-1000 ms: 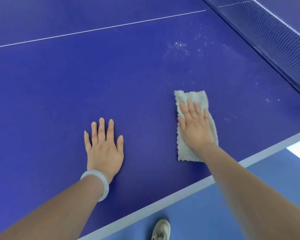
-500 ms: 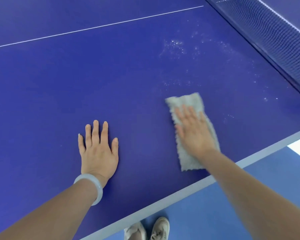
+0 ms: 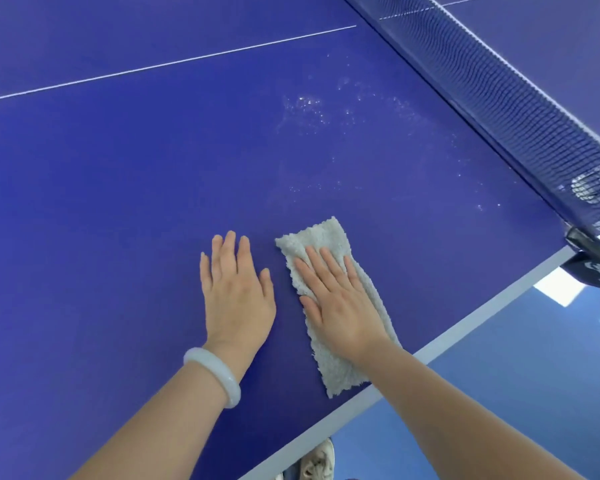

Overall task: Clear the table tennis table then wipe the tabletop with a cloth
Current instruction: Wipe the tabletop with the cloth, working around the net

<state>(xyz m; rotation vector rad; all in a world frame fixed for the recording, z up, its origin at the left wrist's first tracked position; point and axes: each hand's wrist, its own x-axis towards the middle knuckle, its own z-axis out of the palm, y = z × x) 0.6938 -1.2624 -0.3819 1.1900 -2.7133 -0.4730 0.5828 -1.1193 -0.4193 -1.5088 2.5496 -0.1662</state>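
The blue table tennis tabletop (image 3: pixel 118 202) fills most of the view. A pale grey fluffy cloth (image 3: pixel 326 237), folded into a long strip, lies on it near the side edge. My right hand (image 3: pixel 340 306) presses flat on the cloth, fingers together and pointing away from me. Just to its left, my left hand (image 3: pixel 238 292) rests palm down on the bare tabletop, holding nothing, a pale bangle on its wrist. White specks and smears (image 3: pixel 305 105) mark the surface beyond the cloth, toward the net.
The net (image 3: pixel 499 91) runs along the upper right, with its clamp (image 3: pixel 589 251) at the table's side. The white-edged side of the table (image 3: pixel 465 323) cuts diagonally at lower right. Below it are blue floor (image 3: pixel 499 393) and a white shoe (image 3: pixel 317 462).
My right hand has slid the cloth left across the tabletop, ending close beside my left hand. The cloth now lies more tilted.
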